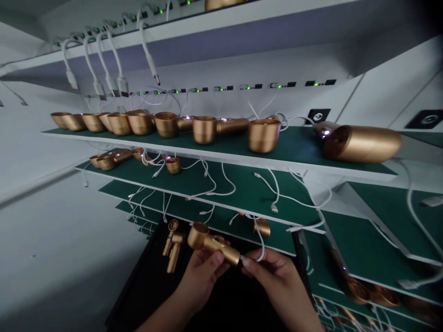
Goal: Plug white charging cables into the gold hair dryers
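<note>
A gold hair-dryer-shaped device [224,249] lies across my left hand [202,276], its round open head to the left and its handle to the right. My left fingers and thumb are wrapped round the handle. At the handle's dark end, my right hand [273,276] pinches the plug of a white charging cable [261,246]. The plug meets the handle end, but my fingers hide how far in it sits. Below and left, more gold devices [175,251] rest in a black tray [145,286].
A green-topped shelf [297,143] ahead bears a row of gold devices [204,129]. Loose white cables lie on the lower shelf [242,189]. Several cables [104,64] hang from the upper shelf [214,23]. USB ports with green lights [221,88] line the back wall. More shelves [387,221] stand at right.
</note>
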Motion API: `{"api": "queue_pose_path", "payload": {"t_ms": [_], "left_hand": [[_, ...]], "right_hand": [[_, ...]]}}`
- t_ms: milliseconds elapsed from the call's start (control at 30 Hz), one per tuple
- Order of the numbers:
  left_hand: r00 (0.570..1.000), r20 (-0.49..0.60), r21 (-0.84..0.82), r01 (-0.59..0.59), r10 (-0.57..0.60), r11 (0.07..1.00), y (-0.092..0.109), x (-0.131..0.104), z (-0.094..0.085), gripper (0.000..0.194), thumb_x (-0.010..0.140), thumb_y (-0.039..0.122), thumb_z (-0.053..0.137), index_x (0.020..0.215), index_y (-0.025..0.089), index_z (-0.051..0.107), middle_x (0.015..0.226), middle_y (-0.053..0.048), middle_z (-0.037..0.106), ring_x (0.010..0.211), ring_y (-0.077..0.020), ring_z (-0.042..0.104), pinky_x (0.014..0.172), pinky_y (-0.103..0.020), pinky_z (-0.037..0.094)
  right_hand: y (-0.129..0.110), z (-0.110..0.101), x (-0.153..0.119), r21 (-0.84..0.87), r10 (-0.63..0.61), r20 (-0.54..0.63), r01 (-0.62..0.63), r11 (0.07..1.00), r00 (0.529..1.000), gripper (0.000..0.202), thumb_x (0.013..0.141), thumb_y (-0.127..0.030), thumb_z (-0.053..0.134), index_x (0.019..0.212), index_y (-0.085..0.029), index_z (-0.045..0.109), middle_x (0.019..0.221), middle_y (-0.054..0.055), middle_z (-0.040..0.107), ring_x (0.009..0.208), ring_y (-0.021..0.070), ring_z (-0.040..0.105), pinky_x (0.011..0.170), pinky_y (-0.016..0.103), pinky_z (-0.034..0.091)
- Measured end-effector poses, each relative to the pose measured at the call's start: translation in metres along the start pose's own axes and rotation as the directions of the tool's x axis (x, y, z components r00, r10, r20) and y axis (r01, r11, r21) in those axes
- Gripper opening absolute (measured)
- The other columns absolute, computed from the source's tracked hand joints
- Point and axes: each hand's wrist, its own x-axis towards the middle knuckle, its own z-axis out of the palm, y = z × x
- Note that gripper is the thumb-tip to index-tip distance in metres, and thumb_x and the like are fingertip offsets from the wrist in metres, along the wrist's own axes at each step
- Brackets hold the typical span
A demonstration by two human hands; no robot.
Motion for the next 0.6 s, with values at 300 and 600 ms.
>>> {"api": "queue_pose_path", "payload": {"t_ms": [300,600], "left_hand": [[0.995,0.100,0.046,0.009,-0.014,0.999,-0.007,-0.005,-0.009,0.037,0.066,0.032,0.087,0.098,0.027,0.070,0.105,-0.002,0.070,0.097,-0.0176,0.065,0.083,-0.030,0.052],[0.897,0.393,0.193,-0.296,0.203,0.936,0.009,0.000,-0.013,0.038,0.069,0.013,0.083,0.102,0.025,0.068,0.111,-0.005,0.067,0.112,-0.0278,0.060,0.098,-0.043,0.046]], "right_hand": [[0.007,-0.001,0.000,0.015,0.019,0.020,-0.020,1.000,1.000,0.035,0.069,-0.053,0.074,0.076,-0.019,0.066,0.072,0.004,0.067,0.071,0.0179,0.060,0.071,0.029,0.048],[0.019,0.030,-0.015,0.512,0.280,-0.186,-0.150,0.846,0.942,0.046,0.053,-0.043,0.089,0.085,-0.021,0.067,0.086,0.005,0.070,0.077,0.0196,0.064,0.071,0.031,0.056]]}}
